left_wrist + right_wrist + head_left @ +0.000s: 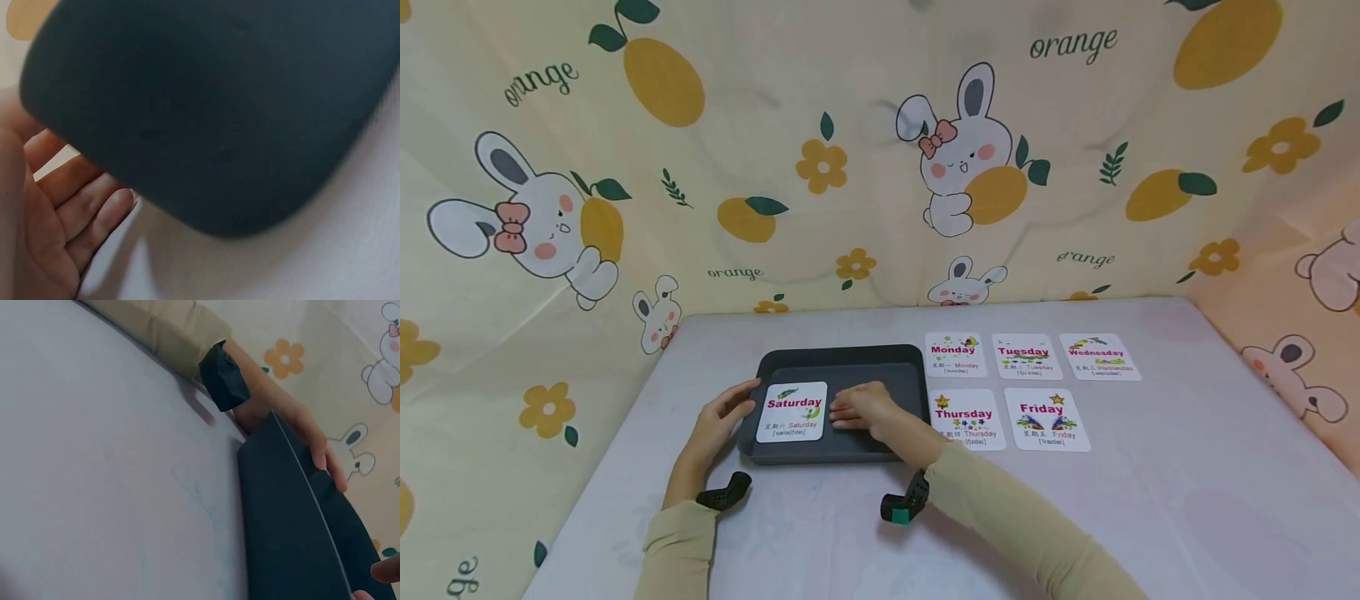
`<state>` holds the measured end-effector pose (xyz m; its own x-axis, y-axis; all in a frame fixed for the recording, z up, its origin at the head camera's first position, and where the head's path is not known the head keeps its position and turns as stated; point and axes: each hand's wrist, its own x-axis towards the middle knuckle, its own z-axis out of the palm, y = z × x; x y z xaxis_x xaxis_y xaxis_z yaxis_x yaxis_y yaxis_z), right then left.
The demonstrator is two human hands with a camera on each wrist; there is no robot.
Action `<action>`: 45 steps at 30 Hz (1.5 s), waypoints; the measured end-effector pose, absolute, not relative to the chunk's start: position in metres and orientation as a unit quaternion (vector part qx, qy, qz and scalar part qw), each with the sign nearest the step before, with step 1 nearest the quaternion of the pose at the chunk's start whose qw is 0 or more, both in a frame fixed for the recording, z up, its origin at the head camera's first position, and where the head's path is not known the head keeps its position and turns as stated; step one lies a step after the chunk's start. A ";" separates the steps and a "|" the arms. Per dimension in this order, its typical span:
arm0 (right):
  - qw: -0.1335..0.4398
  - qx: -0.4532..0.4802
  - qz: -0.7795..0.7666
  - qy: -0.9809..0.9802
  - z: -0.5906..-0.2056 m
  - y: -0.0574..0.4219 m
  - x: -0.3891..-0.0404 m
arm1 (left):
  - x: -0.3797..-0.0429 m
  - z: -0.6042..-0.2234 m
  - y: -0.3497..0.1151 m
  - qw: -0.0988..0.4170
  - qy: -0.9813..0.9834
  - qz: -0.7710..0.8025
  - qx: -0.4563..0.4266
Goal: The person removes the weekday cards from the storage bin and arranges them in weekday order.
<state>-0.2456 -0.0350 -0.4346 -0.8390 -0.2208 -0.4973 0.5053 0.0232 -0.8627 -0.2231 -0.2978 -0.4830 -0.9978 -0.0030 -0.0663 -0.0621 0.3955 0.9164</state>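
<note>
A dark grey tray (850,455) lies on the table, with a white "Saturday" card (792,412) face up in its left half. My left hand (718,425) holds the tray's left side, fingertips over the rim and reaching inside in the right wrist view. From the left wrist view, my left palm and fingers (90,206) show beside the tray's rounded corner. My right hand (868,410) is over the tray's floor just right of the "Saturday" card, fingers extended leftward. Two of its fingertips (386,570) show apart at the lower corner of the right wrist view.
Right of the tray lie cards in two rows: "Monday" (956,356), "Tuesday" (1027,358) and "Wednesday" (1101,358) behind, "Thursday" (966,408) and "Friday" (1047,421) in front. My right forearm partly covers "Thursday". A patterned cloth (880,167) hangs behind the table.
</note>
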 end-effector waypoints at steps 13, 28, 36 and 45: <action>0.266 0.141 -0.708 0.639 -0.433 -0.046 -0.247 | -0.223 -0.481 -0.297 0.029 0.834 0.550 -0.023; 0.254 0.160 -0.706 0.641 -0.434 -0.053 -0.249 | -0.223 -0.482 -0.296 0.026 0.832 0.553 -0.016; 0.210 0.107 -0.694 0.681 -0.444 -0.063 -0.246 | -0.224 -0.483 -0.297 0.024 0.833 0.553 -0.016; 0.214 0.097 -0.690 0.684 -0.450 -0.068 -0.243 | -0.222 -0.482 -0.298 0.028 0.833 0.552 -0.019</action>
<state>-0.2432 -0.0679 -0.4502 -0.8893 -0.1625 -0.4275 0.4289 0.0282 -0.9029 -0.2224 -0.2976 -0.4824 -0.9977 -0.0015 -0.0681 -0.0633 0.3895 0.9188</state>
